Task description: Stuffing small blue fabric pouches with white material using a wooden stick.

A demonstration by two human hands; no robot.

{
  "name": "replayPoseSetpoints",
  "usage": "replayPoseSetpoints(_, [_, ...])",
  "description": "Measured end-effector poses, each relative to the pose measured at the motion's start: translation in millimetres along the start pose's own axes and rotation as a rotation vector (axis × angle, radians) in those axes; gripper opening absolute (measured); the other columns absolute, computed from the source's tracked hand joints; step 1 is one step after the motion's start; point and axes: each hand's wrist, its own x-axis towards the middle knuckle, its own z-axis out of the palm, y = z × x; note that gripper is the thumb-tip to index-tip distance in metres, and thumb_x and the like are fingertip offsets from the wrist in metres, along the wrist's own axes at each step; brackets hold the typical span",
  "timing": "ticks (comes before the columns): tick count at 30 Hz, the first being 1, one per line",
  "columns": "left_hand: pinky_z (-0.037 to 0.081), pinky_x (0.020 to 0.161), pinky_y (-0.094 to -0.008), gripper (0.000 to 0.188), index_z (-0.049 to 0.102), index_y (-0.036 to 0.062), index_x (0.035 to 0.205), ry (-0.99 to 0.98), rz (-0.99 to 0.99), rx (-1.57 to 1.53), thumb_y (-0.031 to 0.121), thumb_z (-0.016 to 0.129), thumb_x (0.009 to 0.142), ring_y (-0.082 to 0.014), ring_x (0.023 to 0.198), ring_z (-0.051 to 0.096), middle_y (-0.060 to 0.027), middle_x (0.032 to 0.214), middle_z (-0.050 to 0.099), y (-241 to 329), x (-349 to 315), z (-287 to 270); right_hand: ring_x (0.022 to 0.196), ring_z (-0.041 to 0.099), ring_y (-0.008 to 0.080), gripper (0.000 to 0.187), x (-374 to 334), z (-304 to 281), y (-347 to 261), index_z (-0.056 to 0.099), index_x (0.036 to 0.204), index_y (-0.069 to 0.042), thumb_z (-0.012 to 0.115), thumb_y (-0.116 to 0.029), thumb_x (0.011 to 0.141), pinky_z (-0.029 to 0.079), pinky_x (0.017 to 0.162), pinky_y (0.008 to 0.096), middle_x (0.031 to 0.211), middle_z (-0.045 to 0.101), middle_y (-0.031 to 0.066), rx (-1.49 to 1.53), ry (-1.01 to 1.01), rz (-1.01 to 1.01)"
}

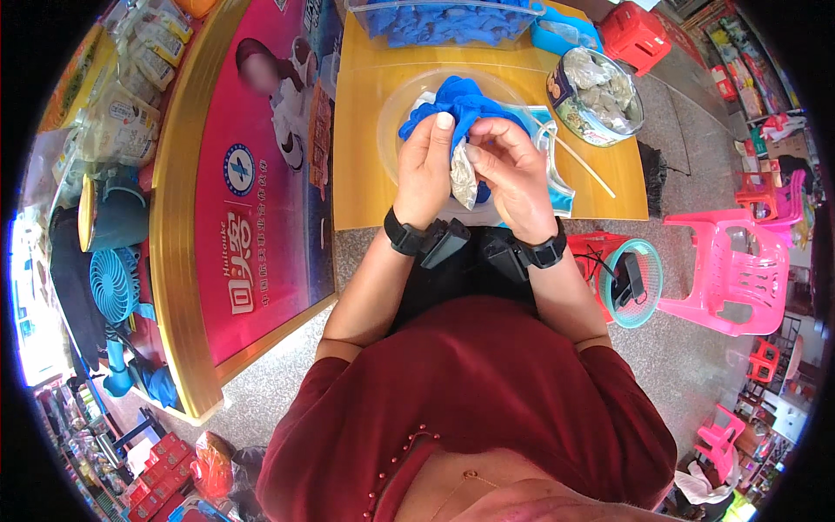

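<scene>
Over a translucent round basin [394, 106] on the wooden table, both my hands are closed on a bunched piece of blue cloth [464, 101]. My left hand [425, 163] pinches it with the thumb on top. My right hand [511, 170] has its fingertips at the blue cloth and at a crumpled silvery-beige piece [464, 178] hanging between the hands. Whether the two pieces are joined, I cannot tell. Under and beside my right hand lies a light-blue item with white edging [562, 198], partly covered.
A clear bin [448, 24] of blue pieces stands at the table's far edge. To the right are a blue container [565, 35], a round tin [600, 97] with crumpled silvery pieces and a thin stick [584, 163]. A mesh basket [642, 296] and pink chair [731, 270] stand beyond.
</scene>
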Motion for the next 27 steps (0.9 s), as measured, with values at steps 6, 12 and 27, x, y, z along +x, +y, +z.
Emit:
replayPoseSetpoints(6, [0.047, 0.074, -0.0250, 0.038, 0.061, 0.0001, 0.101, 0.046, 0.184, 0.238, 0.034, 0.043, 0.102, -0.0097, 0.080, 0.055, -0.0029, 0.085, 0.061, -3, 0, 4, 0.062, 0.054, 0.0057, 0.008, 10, -9, 10, 0.062, 0.092, -0.001, 0.061, -0.007, 0.088, 0.044, 0.053, 0.0207, 0.076, 0.060, 0.0006, -0.160, 0.081, 0.102])
replayPoseSetpoints(12, [0.030, 0.037, -0.0196, 0.042, 0.057, 0.0056, 0.112, 0.067, -0.238, 0.062, 0.042, 0.040, 0.101, -0.0071, 0.054, 0.048, -0.0015, 0.075, 0.055, 1, 0, 12, 0.049, 0.050, 0.0059, 0.009, 23, -20, 7, 0.062, 0.088, 0.001, 0.061, -0.009, 0.088, 0.037, 0.041, 0.0195, 0.070, 0.061, 0.0022, -0.200, 0.199, 0.178])
replayPoseSetpoints(27, [0.048, 0.078, -0.0342, 0.041, 0.054, -0.0034, 0.114, 0.120, 0.144, 0.517, 0.033, 0.043, 0.101, -0.0259, 0.089, 0.062, -0.0146, 0.092, 0.063, 12, 18, 12, 0.063, 0.056, 0.0083, 0.021, 26, -23, -11, 0.059, 0.100, -0.002, 0.065, -0.020, 0.089, 0.044, 0.049, 0.0210, 0.083, 0.060, 0.0029, -0.075, -0.018, 0.320])
